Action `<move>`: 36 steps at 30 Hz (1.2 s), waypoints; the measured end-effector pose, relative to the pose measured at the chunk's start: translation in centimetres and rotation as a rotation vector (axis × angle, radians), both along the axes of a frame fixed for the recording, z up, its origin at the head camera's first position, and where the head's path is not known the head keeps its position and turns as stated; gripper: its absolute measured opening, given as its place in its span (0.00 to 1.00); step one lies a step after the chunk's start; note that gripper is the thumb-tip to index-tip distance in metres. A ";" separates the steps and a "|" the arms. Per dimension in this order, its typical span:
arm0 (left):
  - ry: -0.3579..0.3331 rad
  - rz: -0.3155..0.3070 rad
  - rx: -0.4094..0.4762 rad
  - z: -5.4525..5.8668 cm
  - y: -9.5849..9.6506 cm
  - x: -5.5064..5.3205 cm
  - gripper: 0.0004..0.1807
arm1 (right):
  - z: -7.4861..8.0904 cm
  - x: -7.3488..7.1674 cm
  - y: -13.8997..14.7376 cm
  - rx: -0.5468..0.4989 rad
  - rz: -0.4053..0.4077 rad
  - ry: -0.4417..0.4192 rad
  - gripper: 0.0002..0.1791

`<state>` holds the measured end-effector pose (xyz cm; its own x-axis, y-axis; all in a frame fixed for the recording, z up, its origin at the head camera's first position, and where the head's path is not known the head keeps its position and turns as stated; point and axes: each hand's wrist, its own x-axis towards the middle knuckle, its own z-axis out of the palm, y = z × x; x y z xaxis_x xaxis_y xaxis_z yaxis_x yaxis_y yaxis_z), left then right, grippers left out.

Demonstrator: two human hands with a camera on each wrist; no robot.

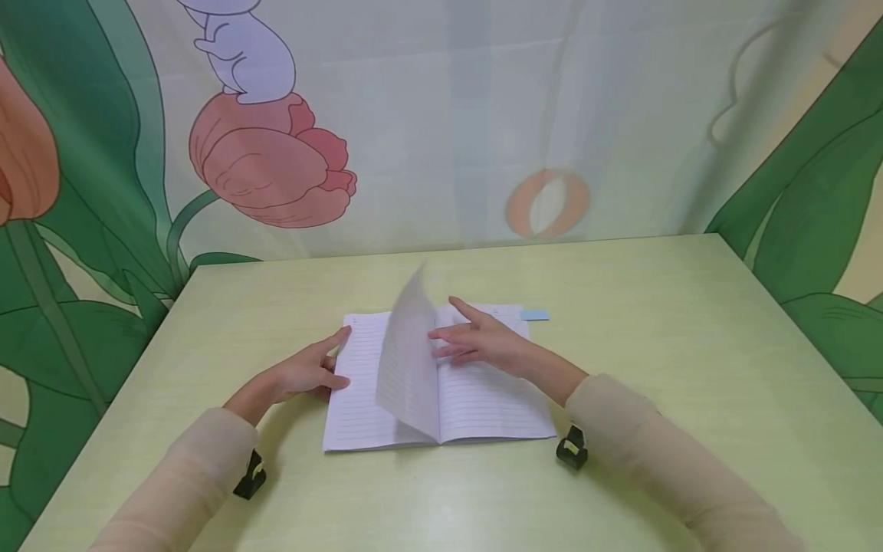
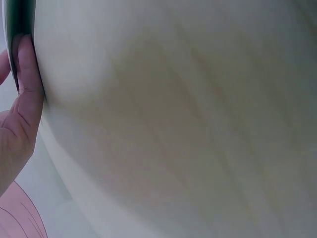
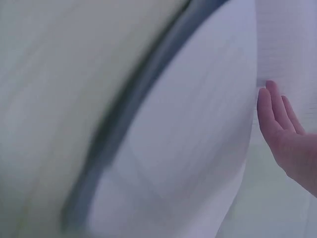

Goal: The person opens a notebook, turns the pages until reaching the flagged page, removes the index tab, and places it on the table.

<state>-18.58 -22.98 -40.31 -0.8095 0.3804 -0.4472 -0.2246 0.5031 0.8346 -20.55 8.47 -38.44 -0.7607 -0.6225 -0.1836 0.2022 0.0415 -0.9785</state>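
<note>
A lined notebook (image 1: 493,406) lies spread on the table, with one loose-standing page (image 1: 410,360) lifted near the spine and leaning left. At the notebook's left edge, my left hand (image 1: 303,372) grips it. In the left wrist view, fingers (image 2: 28,69) of that hand lie against the dark green underside, with another digit on the opposite side. My right hand (image 1: 493,341) is over the right-hand page, its fingers extended toward the raised page. The right wrist view shows these straight fingers (image 3: 280,111) beside the lined paper; whether they touch it, I cannot tell.
A light blue tab (image 1: 534,315) sticks out from the notebook's upper right edge. The pale yellow-green table (image 1: 690,322) ends at a printed curtain (image 1: 428,153) behind. Small black devices (image 1: 572,448) hang at both wrists.
</note>
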 end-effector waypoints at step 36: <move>0.006 0.026 -0.006 -0.1 0.2 0.0 0.48 | -1.6 -0.9 5.8 0.829 -0.009 0.701 0.39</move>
<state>-18.53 -22.79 -40.37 -0.8219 0.3562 -0.4444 -0.2325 0.5024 0.8328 -21.42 14.26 -40.02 -0.8641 -0.4989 -0.0673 -0.3869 0.7438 -0.5451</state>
